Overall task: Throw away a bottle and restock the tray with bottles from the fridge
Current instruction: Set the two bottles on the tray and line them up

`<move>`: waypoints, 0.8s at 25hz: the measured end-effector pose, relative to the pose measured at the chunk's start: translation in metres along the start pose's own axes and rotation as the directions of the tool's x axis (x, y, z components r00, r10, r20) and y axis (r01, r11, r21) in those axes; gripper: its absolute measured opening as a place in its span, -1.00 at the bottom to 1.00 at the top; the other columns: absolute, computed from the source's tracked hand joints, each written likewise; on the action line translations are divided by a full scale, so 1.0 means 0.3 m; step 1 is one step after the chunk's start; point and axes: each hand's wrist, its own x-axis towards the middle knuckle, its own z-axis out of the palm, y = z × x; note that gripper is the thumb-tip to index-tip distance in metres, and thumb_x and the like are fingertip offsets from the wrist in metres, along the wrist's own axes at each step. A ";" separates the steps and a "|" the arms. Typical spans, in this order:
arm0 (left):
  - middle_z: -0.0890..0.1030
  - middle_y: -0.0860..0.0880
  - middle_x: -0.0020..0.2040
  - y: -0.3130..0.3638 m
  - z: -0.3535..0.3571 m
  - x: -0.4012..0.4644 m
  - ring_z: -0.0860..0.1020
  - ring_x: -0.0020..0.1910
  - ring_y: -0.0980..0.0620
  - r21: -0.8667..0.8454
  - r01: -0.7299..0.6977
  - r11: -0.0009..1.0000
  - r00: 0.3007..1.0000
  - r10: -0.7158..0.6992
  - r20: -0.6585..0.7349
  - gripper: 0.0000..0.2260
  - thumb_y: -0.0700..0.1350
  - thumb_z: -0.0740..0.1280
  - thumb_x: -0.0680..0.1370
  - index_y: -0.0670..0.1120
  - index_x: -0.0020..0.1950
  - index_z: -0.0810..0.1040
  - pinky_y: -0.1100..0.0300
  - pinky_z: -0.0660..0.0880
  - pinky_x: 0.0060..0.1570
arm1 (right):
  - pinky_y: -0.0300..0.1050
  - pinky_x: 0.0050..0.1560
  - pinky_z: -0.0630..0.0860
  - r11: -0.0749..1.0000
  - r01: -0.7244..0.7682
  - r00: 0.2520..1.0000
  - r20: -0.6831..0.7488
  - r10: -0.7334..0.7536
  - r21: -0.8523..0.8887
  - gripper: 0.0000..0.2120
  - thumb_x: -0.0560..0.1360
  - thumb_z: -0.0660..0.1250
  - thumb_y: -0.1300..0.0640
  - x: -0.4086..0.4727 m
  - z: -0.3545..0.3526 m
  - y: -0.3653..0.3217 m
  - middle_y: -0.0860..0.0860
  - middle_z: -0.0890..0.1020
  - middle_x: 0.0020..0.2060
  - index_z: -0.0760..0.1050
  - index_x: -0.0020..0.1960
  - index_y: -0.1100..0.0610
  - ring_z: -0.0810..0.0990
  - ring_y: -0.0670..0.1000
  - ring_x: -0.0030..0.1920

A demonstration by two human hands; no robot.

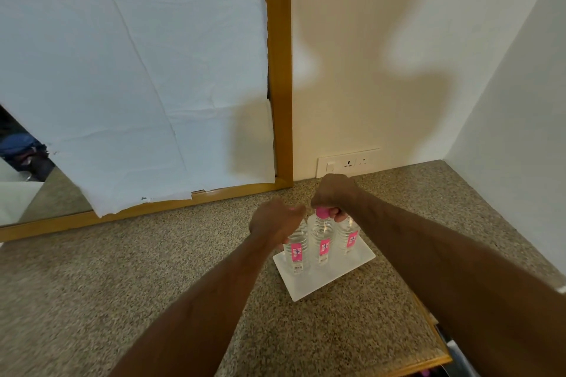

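I see 3 water bottles (321,242) upright on white tray (324,281), left hand (275,223) gripping left bottle's top, right hand (332,196) gripping the other 2 tops, granite counter (122,269)

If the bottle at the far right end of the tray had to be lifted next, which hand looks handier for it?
Probably the right hand. It sits over the middle bottle and the right-end bottle, fingers at their tops. The left hand grips the left bottle on the white tray.
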 end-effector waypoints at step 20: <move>0.46 0.12 -0.72 0.017 -0.003 -0.033 0.54 -0.68 0.11 0.076 -0.033 0.997 0.993 0.024 0.117 -0.53 0.26 0.19 0.46 -0.08 -0.42 0.53 0.35 0.45 -0.53 | -0.14 -0.55 0.52 0.998 -0.055 0.998 0.006 0.055 0.009 -0.85 0.50 0.32 0.28 0.004 -0.006 0.023 0.19 0.53 -0.39 0.48 -0.22 0.32 0.53 0.08 -0.52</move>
